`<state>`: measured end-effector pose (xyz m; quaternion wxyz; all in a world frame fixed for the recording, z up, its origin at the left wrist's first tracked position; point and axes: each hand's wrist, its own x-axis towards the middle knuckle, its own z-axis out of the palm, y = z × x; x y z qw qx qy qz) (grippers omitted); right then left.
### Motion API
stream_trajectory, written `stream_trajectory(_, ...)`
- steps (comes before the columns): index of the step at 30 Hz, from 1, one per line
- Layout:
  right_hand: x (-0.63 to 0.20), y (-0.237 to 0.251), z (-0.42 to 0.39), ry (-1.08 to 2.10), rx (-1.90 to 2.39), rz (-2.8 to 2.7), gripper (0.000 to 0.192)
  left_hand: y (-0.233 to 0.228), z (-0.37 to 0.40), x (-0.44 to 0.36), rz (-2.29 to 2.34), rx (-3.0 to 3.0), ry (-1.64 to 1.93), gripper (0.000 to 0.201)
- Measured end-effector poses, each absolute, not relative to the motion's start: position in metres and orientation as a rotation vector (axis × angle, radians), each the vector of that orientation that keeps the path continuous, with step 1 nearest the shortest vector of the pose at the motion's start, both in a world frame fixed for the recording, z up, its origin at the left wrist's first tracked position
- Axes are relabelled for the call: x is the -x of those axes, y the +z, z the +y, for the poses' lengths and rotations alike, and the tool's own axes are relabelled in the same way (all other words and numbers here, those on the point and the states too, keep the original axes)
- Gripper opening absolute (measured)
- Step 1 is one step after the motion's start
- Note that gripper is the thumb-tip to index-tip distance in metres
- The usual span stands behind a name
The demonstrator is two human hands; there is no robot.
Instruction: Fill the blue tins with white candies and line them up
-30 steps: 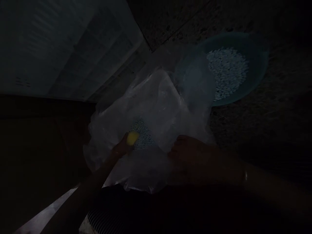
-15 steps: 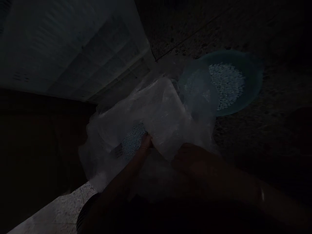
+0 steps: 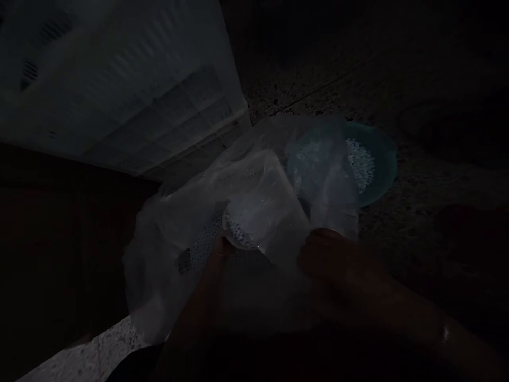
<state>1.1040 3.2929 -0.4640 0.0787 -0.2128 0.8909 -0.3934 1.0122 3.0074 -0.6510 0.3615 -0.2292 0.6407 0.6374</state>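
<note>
The light is very dim. A large clear plastic bag (image 3: pixel 151 265) lies spread before me, with small pale pellets (image 3: pixel 204 241) heaped inside it. My left hand (image 3: pixel 222 245) reaches into the bag and is closed on the rim of a round, pale bowl (image 3: pixel 238 245). Pellets show in the bowl, and a fold of the plastic partly covers it. On the right, my right hand (image 3: pixel 328 254) is closed on the bag's edge. Its fingertips are hard to make out in the dark.
A teal basin (image 3: pixel 387 172) with whitish pellets stands on the speckled floor (image 3: pixel 417 212) at the right, partly under the plastic. To the upper left is a pale, vented appliance-like panel (image 3: pixel 159 69). A dark surface (image 3: pixel 59 254) fills the left side.
The pellet-holding bowl has come into sight at my left hand, which has shifted slightly left and down. My right hand has moved a little right. The plastic now covers more of the basin.
</note>
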Motion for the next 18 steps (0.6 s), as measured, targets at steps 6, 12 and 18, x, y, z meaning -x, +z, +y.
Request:
stream_trajectory(6,-1.102,-0.470,3.294,-1.105,0.579,2.830,0.028,-0.623,2.970,-1.023,1.744,0.659,1.669,0.073)
stream_trajectory(12,-1.100,-0.485,3.292,-0.970,0.455,2.871,0.048,-0.569,2.938,-1.047,1.815,0.773,1.675,0.076)
stream_trajectory(18,-1.092,-0.494,3.285,-0.768,0.507,2.779,0.058,-0.497,2.924,-1.057,2.166,0.466,1.339,0.070)
